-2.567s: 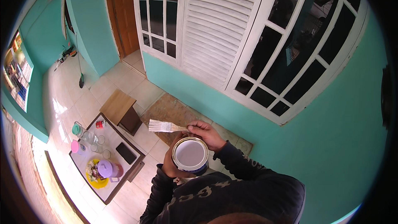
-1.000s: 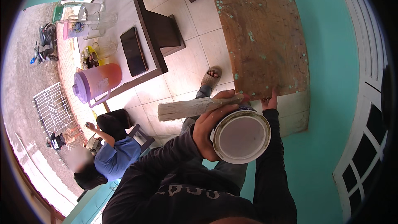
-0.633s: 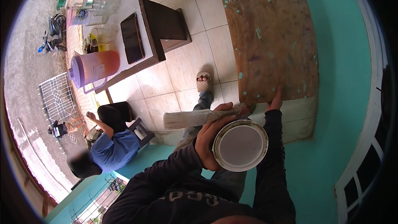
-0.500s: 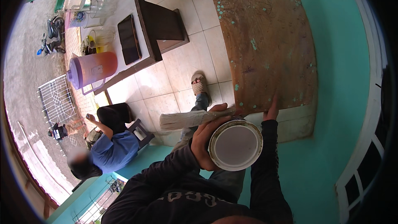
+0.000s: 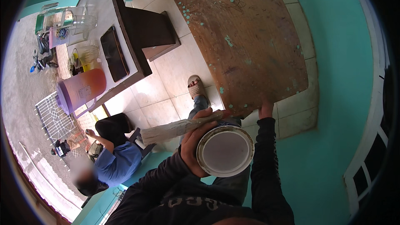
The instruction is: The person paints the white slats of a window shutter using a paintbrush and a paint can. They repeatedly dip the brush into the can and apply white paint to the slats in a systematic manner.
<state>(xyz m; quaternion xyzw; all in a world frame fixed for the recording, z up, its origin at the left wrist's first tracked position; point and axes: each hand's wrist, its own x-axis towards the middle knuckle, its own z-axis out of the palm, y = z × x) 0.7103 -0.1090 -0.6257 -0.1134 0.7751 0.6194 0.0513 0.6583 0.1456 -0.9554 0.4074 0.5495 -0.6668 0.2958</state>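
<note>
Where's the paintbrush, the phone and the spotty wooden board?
Paintbrush (image 5: 167,130): head view, on its broad whitish part.
Phone (image 5: 114,54): head view, on its dark screen.
Wooden board (image 5: 246,41): head view, middle of its top.

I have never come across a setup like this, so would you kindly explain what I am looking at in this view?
Certainly. No robot appears here: these are a person's own two bare hands, seen from a wide fisheye camera worn on the head and looking down. That lens makes straight edges bend near the rim.

The left hand holds a round can with a pale top, and also a flat brush whose bristles point to the left. The right hand is at the near edge of a brown board with pale green spots; its grip is partly hidden.

On the table to the left are a dark phone, clear glasses and a purple-lidded pitcher. Another person in a blue shirt sits nearby.
</note>
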